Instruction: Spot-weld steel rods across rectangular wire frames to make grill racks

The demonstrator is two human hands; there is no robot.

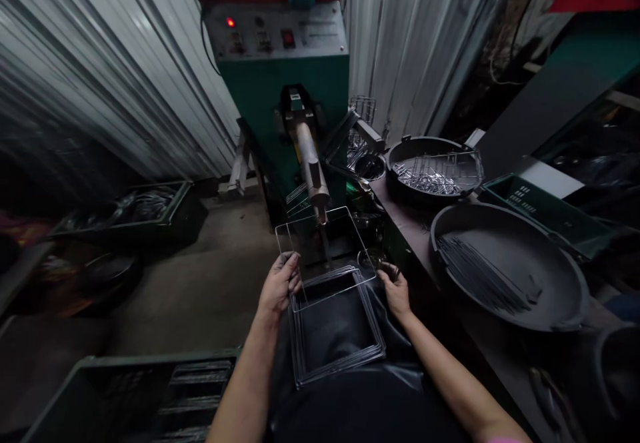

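My left hand (284,283) is closed around the left side of a thin rectangular wire frame (361,243). My right hand (395,289) pinches the same frame near its lower right corner. The frame is tilted, its far edge just under the tip of a metal arm (314,173) on the green machine (320,76); whether they touch, I cannot tell. Beneath my hands, a stack of similar wire frames (341,365) lies on the black apron (340,329) over my lap.
On the right bench, a round pan (555,263) holds dark wire rods, and a farther pan (395,173) holds shiny wire pieces. A green crate (85,363) with wire frames stands lower left. Another filled crate (193,213) sits on the floor farther back.
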